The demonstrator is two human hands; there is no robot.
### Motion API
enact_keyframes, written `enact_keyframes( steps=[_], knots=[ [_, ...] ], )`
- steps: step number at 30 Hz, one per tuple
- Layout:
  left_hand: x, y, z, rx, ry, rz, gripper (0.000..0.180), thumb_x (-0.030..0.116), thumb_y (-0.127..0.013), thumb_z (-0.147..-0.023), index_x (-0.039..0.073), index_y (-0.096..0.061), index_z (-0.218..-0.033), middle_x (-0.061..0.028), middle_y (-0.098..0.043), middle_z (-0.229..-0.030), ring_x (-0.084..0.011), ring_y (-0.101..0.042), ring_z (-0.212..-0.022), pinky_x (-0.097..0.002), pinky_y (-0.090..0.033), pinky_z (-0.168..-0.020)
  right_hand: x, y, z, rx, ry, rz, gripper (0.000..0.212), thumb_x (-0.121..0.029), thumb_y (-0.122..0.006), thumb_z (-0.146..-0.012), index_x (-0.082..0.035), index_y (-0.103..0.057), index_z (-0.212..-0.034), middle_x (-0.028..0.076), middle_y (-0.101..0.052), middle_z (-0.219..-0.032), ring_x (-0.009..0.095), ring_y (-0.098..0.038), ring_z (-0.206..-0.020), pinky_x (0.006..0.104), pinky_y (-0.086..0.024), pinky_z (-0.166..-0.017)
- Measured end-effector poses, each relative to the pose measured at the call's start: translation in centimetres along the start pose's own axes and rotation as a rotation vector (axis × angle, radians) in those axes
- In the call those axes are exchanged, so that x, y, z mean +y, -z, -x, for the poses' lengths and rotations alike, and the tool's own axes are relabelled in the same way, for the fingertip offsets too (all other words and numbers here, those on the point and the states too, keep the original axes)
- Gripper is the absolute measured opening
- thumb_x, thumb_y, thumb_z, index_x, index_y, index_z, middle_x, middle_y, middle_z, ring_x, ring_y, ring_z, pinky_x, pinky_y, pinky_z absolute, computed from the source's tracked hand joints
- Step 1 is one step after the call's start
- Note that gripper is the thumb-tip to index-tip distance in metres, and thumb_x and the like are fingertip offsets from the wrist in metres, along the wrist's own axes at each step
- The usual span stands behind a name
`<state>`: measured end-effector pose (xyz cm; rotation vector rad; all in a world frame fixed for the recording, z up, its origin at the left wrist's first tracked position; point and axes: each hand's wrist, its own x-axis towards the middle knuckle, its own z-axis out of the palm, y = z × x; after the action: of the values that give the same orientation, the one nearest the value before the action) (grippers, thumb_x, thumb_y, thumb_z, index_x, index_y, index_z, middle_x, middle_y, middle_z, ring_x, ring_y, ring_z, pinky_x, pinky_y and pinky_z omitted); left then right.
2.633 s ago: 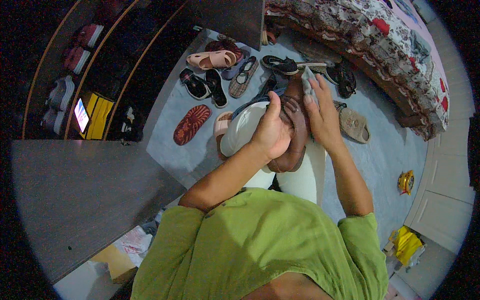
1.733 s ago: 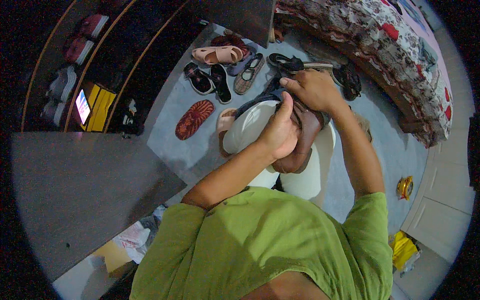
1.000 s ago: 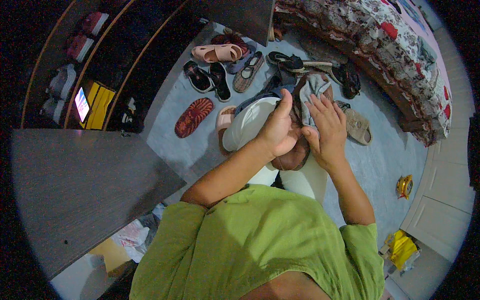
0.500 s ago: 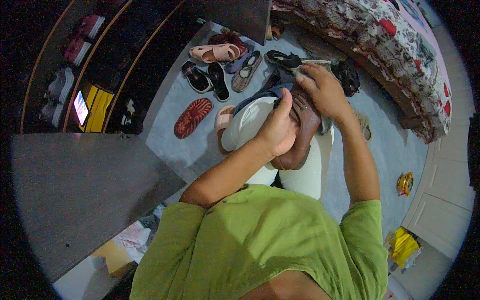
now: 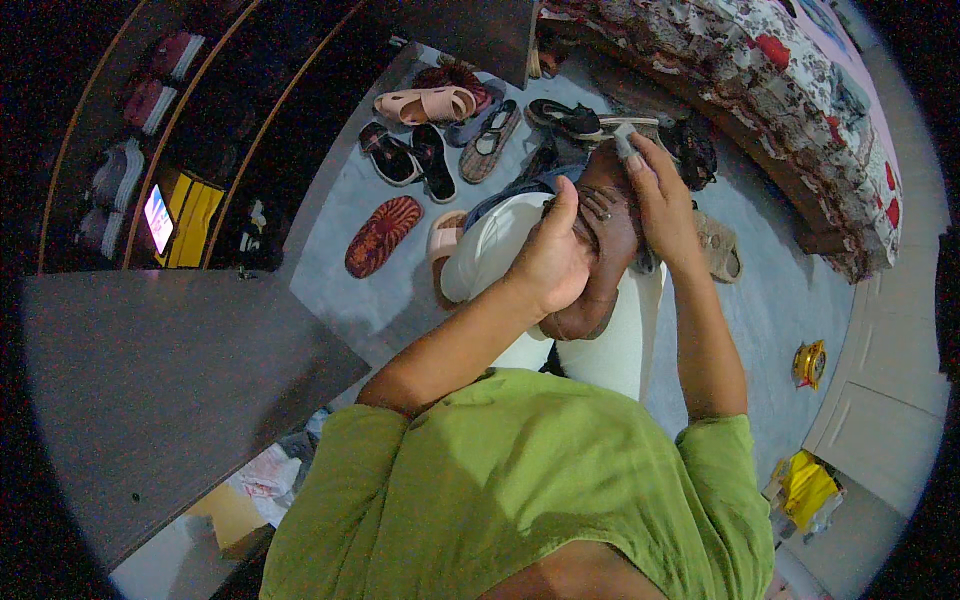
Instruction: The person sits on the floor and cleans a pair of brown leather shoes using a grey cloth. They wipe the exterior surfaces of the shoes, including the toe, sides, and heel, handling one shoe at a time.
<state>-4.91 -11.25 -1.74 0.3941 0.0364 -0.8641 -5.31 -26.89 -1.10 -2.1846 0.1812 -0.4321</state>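
Note:
A brown leather shoe (image 5: 618, 232) is held above my white-trousered knees (image 5: 500, 250), one end pointing away from me. Its left side is gripped by my left hand (image 5: 553, 262), thumb raised and the other fingers mostly hidden by the shoe. My right hand (image 5: 660, 205) is closed at the far right of the shoe, pinching a small whitish-grey piece, perhaps cloth or sponge (image 5: 625, 140), against the shoe's far end. Its exact kind is too small to tell.
Several shoes lie on the grey floor: pink sandals (image 5: 425, 104), black shoes (image 5: 436, 160), a red patterned slipper (image 5: 384, 236), and a beige slipper (image 5: 722, 250). An open dark cabinet (image 5: 200, 330) stands left, a floral-covered bed (image 5: 790, 110) far right. A gold round object (image 5: 809, 364) lies right.
My right hand has turned and shifted slightly to the right along the shoe, so the whitish-grey piece in its fingers shows more. My left hand keeps its grip.

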Motion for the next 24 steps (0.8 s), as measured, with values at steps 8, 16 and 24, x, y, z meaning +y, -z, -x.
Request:
enact_keyframes(
  steps=[8,16,24],
  knots=[
    [0.1,0.1,0.2,0.003,0.008,0.015,0.065,0.059,-0.037,-0.090,0.009,-0.041,-0.131,-0.0062,-0.048,-0.130,-0.0234,-0.044,-0.121,-0.0410,-0.031,-0.105,-1.6,0.2,5.4,0.023,0.175,0.247,0.047,-0.024,-0.048,-0.091,0.000,-0.041,-0.131,0.025,-0.031,-0.142,0.040,-0.032,-0.130,0.0445,-0.025,-0.106],
    [0.1,-0.5,0.3,-0.005,-0.041,0.006,0.060,0.056,-0.035,-0.092,0.010,-0.043,-0.130,-0.0069,-0.050,-0.128,-0.0231,-0.044,-0.121,-0.0410,-0.031,-0.105,-2.6,0.2,6.2,-0.038,0.266,0.393,0.051,-0.028,-0.049,-0.089,-0.002,-0.039,-0.132,0.022,-0.030,-0.142,0.039,-0.029,-0.131,0.0482,-0.023,-0.106],
    [0.0,0.3,0.1,0.024,-0.003,0.049,0.054,0.052,-0.038,-0.092,0.010,-0.045,-0.126,-0.0068,-0.052,-0.125,-0.0227,-0.047,-0.118,-0.0400,-0.036,-0.102,-0.7,-0.5,0.5,-0.058,0.167,0.148,0.045,-0.032,-0.056,-0.086,-0.002,-0.053,-0.120,0.022,-0.041,-0.134,0.039,-0.038,-0.125,0.0418,-0.030,-0.104]
  ],
)
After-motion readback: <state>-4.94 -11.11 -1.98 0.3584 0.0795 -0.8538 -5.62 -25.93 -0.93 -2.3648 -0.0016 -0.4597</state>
